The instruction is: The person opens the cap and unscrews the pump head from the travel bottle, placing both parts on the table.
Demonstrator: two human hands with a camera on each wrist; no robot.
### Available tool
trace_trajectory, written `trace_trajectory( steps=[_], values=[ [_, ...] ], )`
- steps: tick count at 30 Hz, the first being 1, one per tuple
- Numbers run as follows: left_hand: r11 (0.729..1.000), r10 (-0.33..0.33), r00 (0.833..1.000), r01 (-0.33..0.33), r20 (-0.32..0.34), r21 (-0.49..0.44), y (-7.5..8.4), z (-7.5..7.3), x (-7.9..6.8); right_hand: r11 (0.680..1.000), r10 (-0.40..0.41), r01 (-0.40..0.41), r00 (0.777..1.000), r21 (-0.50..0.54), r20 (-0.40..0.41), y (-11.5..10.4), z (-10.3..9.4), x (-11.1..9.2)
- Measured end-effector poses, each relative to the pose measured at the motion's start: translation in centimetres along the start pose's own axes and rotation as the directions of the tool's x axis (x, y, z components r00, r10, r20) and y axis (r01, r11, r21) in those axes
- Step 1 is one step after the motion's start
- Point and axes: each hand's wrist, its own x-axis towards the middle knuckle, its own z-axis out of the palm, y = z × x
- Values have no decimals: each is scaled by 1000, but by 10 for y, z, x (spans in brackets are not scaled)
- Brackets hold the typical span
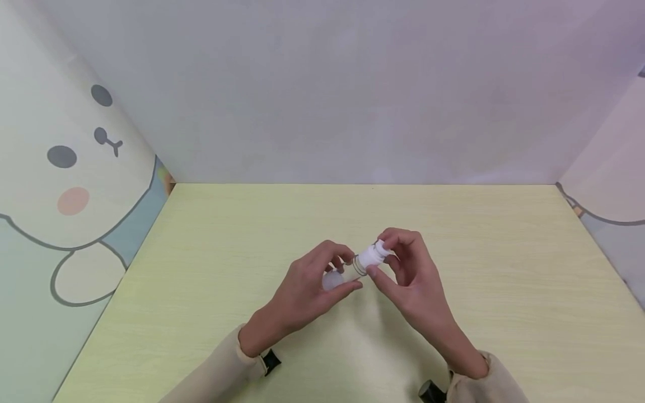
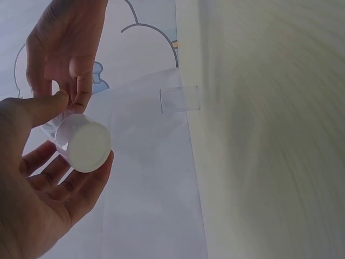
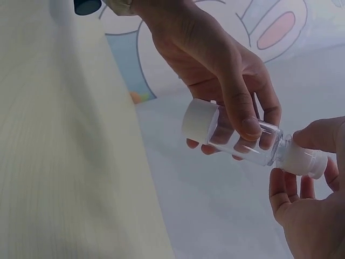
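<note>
Above the tabletop, a small clear bottle [image 3: 245,143] is held tilted between both hands. A wide white disc-ended part [image 2: 89,147] forms one end, and at the other end is a white ribbed-looking neck fitting [image 3: 298,158]. My left hand [image 1: 307,285] grips the clear body, thumb on one side and fingers round the other. With thumb and fingertips, my right hand [image 1: 418,291] pinches the white fitting [image 1: 372,256]. The fitting sits against the bottle's neck; whether it is fully seated cannot be told.
A pale wood-grain table [image 1: 252,224] lies beneath the hands, with a plain wall [image 1: 353,95] behind it. Cartoon-printed panels [image 1: 30,168] flank both sides. A small clear cylinder-like shape [image 2: 180,100] shows near the table surface. Black devices [image 1: 432,392] are worn at the wrists.
</note>
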Motion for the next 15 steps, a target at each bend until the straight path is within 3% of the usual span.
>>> trace_trajectory(
  steps=[15],
  values=[
    [1000,-12,1000,12,-8,-4,-1,0,1,1000,22,-22,1000,14,-4,0,0,1]
  ],
)
